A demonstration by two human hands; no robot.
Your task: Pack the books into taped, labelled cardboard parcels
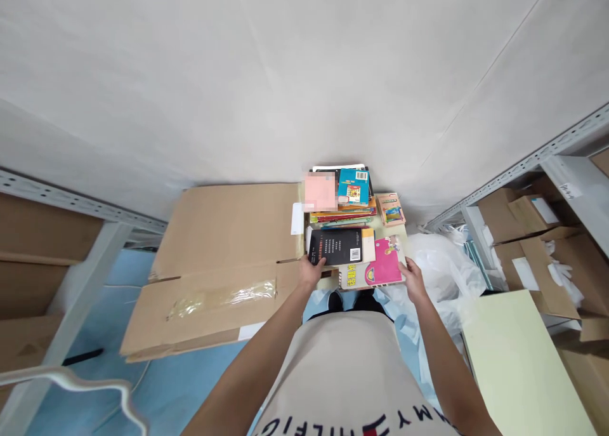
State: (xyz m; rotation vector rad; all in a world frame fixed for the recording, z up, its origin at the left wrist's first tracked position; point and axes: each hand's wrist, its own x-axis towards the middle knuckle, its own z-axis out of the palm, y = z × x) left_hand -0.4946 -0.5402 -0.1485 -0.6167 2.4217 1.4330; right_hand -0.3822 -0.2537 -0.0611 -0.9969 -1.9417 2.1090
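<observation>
My left hand (pixel 312 272) grips the lower left corner of a black book (pixel 339 245), its thumb on the cover, which bears white and red print and a barcode. At the right, my right hand (pixel 413 278) holds the edge of a pink and white book (pixel 387 261) with yellow lettering. The black book partly overlaps the pink one. Just beyond them is a stack of books (pixel 342 217), topped by a pink book (pixel 320 191) and a blue book (pixel 353 185). A small orange-pink book (pixel 391 209) lies right of the stack.
A large flattened cardboard box (pixel 228 230) lies to the left. Clear plastic wrapping (pixel 440 271) bulges at the right, beside a pale green board (pixel 523 360). Metal shelves with cartons (pixel 537 271) flank both sides. A white wall (pixel 304 74) stands ahead.
</observation>
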